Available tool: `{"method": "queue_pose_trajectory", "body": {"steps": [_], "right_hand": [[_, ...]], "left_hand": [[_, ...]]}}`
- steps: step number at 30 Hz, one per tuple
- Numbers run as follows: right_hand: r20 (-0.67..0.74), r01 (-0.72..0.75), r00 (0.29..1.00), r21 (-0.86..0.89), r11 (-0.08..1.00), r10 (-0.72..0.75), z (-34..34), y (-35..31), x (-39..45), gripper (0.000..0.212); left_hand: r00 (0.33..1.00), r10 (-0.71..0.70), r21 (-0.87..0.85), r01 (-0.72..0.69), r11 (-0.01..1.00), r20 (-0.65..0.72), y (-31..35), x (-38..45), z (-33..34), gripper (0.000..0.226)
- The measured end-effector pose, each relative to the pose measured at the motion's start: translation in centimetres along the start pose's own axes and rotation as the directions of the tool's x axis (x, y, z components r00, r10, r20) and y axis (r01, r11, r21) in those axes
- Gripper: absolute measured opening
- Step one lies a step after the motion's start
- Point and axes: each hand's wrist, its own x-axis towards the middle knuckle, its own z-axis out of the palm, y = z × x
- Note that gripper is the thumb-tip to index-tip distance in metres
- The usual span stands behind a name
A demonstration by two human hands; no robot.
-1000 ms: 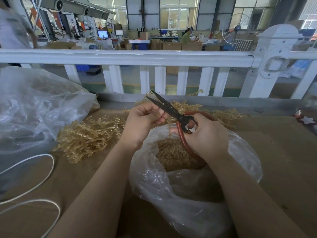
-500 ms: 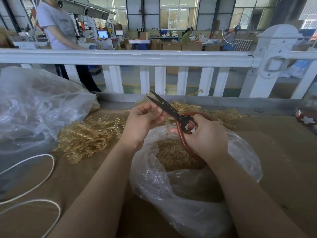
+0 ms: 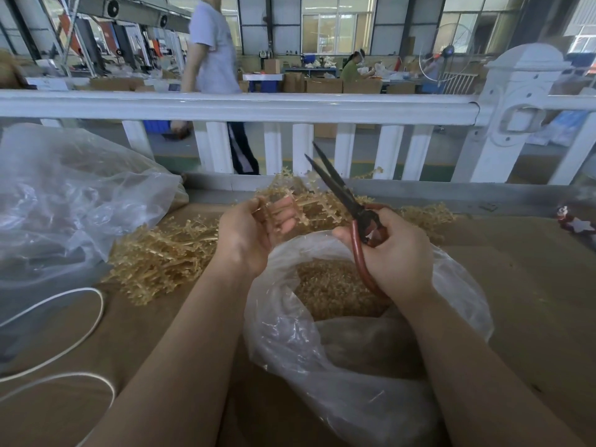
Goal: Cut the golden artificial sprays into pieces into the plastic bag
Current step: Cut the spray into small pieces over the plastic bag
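Observation:
My right hand (image 3: 395, 253) grips the red handles of the dark scissors (image 3: 342, 191), whose blades point up and away, slightly parted. My left hand (image 3: 250, 232) holds a golden spray (image 3: 283, 201) between curled fingers, just left of the blades and above the open clear plastic bag (image 3: 322, 350). Cut golden pieces (image 3: 325, 288) lie inside the bag. A pile of uncut golden sprays (image 3: 161, 256) spreads on the brown table to the left and behind my hands.
A large crumpled clear bag (image 3: 64, 204) sits at the left. White cord (image 3: 54, 317) loops near the front left. A white railing (image 3: 258, 106) runs behind the table. A small red ornament (image 3: 575, 222) lies at the right edge. A person (image 3: 216, 75) walks beyond the railing.
The scissors have swung upward and to the right, away from my left hand. My left hand turned palm-up with a spray in it. The person beyond the railing walked rightward.

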Motion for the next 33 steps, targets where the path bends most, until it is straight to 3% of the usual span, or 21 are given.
{"method": "queue_pose_trajectory", "body": {"steps": [7,17,22,26,29,33], "right_hand": [[-0.053,-0.058,0.997,-0.036,0.998,0.056,0.3,0.3,0.0,0.078],[-0.01,-0.097,0.995,-0.104,0.99,0.097,0.2,0.4,0.1,0.072],[0.079,-0.073,0.993,-0.182,0.981,0.089,0.3,0.8,0.2,0.054],[0.127,-0.072,0.986,-0.237,0.969,0.104,0.2,0.8,0.3,0.064],[0.158,-0.025,0.985,-0.273,0.962,0.07,0.2,0.4,0.3,0.063],[0.23,0.025,0.972,-0.329,0.944,0.055,0.5,0.8,0.4,0.08]], "left_hand": [[1.0,0.012,0.054,-0.013,0.998,0.01,0.2,0.2,0.1,0.027],[0.998,0.058,0.106,-0.055,0.993,-0.027,1.6,0.4,-0.5,0.021],[0.967,0.15,0.115,-0.128,0.985,-0.208,4.6,1.3,-3.4,0.028],[0.89,0.194,0.177,-0.131,0.976,-0.413,6.2,1.6,-6.5,0.03],[0.807,0.259,0.328,-0.087,0.941,-0.53,6.5,2.3,-8.3,0.029],[0.785,0.331,0.447,-0.078,0.891,-0.523,6.4,2.5,-8.7,0.042]]}}
